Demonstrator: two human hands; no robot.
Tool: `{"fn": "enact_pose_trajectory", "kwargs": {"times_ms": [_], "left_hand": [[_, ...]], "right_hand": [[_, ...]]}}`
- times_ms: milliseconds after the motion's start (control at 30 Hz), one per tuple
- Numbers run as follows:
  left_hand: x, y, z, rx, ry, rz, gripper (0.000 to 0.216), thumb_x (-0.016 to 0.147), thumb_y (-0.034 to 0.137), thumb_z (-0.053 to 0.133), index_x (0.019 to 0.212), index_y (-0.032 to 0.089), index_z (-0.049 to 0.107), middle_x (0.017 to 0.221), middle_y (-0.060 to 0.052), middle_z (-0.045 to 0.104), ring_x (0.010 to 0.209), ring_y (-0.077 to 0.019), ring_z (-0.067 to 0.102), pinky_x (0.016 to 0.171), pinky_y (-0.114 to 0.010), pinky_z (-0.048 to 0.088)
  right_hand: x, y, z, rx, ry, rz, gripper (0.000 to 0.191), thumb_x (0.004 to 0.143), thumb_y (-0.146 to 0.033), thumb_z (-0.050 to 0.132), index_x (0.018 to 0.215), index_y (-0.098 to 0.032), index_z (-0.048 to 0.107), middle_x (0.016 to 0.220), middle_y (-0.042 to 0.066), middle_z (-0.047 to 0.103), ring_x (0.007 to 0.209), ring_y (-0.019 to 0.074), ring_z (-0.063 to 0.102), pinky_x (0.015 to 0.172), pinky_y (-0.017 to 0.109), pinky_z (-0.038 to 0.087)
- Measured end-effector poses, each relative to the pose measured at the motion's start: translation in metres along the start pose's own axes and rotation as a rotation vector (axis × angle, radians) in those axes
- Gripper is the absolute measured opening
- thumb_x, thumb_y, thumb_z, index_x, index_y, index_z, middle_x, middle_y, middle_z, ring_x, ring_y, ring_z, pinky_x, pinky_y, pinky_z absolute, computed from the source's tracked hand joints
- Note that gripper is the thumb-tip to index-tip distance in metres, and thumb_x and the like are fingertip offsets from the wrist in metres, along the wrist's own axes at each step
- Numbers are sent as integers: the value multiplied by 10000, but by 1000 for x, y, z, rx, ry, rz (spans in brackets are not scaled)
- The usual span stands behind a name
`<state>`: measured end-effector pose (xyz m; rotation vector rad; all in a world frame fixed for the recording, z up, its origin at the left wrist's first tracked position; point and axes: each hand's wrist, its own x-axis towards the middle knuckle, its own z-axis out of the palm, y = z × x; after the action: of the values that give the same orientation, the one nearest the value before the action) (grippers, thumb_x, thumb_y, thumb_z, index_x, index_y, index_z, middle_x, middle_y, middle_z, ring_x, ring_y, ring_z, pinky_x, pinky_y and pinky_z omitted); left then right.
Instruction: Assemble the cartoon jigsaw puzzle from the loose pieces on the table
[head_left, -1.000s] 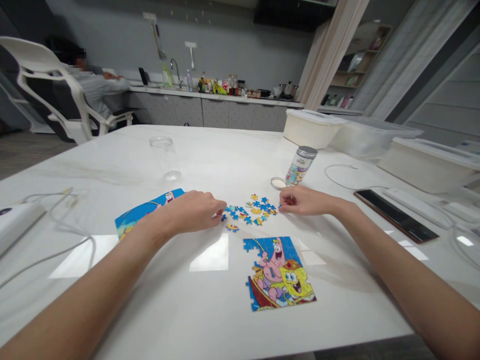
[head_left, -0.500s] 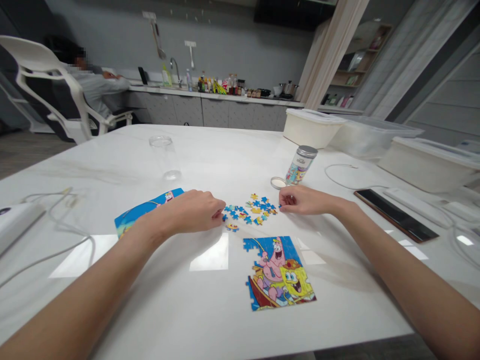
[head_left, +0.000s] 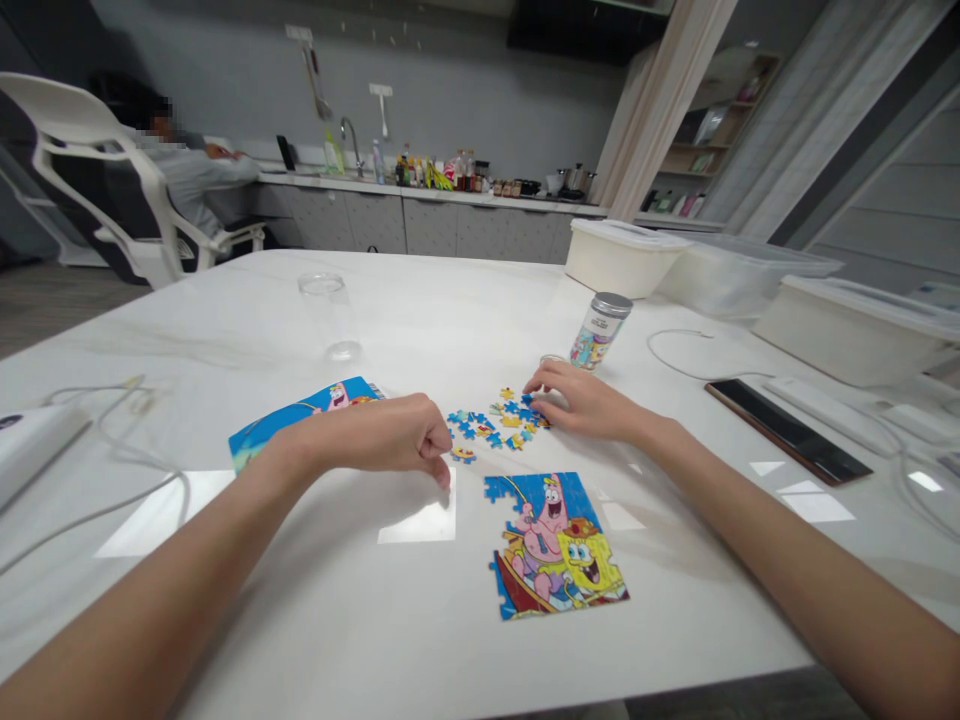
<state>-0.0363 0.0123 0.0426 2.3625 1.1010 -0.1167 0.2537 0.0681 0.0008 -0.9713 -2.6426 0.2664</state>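
My left hand (head_left: 411, 437) hovers left of the loose pieces, its fingers curled in and its thumb sticking out toward me; no piece shows in it. At the right side of the pile, my right hand (head_left: 577, 400) has thumb and index finger around a blue jigsaw piece (head_left: 527, 399). Several loose jigsaw pieces (head_left: 480, 428), blue and yellow, lie between the hands. Nearer to me is a partly joined jigsaw puzzle (head_left: 559, 550) of a pink starfish and a yellow sponge character, its left edge ragged. A blue picture sheet (head_left: 270, 428) lies partly behind my left forearm.
A printed canister (head_left: 600, 330) with a metal lid stands beyond my right hand, a round lid (head_left: 553, 358) partly hidden beside it. A clear jar (head_left: 330, 320) stands back left. White bins (head_left: 622, 260), a dark phone-like slab (head_left: 787, 430) and cables line the right. A person sits back left.
My right hand has moved left onto the pile's edge, fingers reaching to a blue piece. My left thumb has swung out from the curled fingers, and that hand has tilted.
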Motion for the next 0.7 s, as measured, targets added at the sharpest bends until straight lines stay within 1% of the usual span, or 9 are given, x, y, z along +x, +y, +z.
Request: {"fn": "enact_pose_trajectory", "kwargs": {"times_ms": [67,100,133,200,267,367,533,633,700], "left_hand": [[5,-5,2,167,104,-51,248,794,149,520,548,177,505,605,29,550,518,-83,375,499,-245,213],[7,-7,2,245,135,-62,226,784,108,476,605,185,591,661,5,612,546,-94,438,515,-240,240],[8,-9,2,315,161,-66,257,770,80,445,665,195,650,698,-16,648,575,-107,489,528,-240,261],[8,-12,2,409,187,-58,320,751,62,421,735,210,704,721,-43,675,610,-129,547,537,-245,277],[8,-11,1,444,190,-60,335,744,64,417,742,215,716,720,-50,684,610,-137,566,531,-252,276],[8,-7,1,490,163,-79,318,728,53,421,702,202,700,672,-52,662,558,-135,538,513,-266,255],[9,-3,2,517,151,-61,278,717,36,432,653,189,656,624,-50,623,515,-132,484,498,-281,220],[9,-7,3,515,163,-54,263,711,36,432,634,188,633,615,-47,613,507,-129,470,493,-283,204],[9,-9,4,512,171,-46,260,709,38,430,636,188,630,630,-50,622,523,-133,487,492,-283,202]], "right_hand": [[2,-6,7,13,12,-61,199,929,-276,494,1073,-209,615,1111,111,599,1034,227,560,932,395,449],[2,-8,10,21,10,-70,208,930,-269,498,1085,-212,624,1126,112,602,1044,228,561,937,399,451],[2,-11,12,27,9,-68,212,931,-267,500,1085,-210,634,1122,113,607,1038,228,565,933,399,456],[3,-14,14,27,16,-41,201,932,-268,504,1056,-203,648,1089,114,615,1011,225,573,917,393,466],[3,-16,14,24,23,-10,170,922,-273,525,1012,-204,651,1056,106,616,989,221,576,904,384,472],[3,-17,14,16,28,3,153,915,-258,532,1001,-209,648,1047,100,618,983,222,572,902,385,473],[3,-15,14,6,5,-22,244,934,-206,469,1089,-222,658,1073,108,620,990,230,573,892,395,478],[2,-9,9,9,23,-14,313,896,-123,462,1119,-228,654,1090,98,616,1039,228,566,937,394,459],[0,-5,5,13,11,-20,336,857,-84,474,1098,-218,666,1082,99,623,1046,235,568,946,402,453]]}}
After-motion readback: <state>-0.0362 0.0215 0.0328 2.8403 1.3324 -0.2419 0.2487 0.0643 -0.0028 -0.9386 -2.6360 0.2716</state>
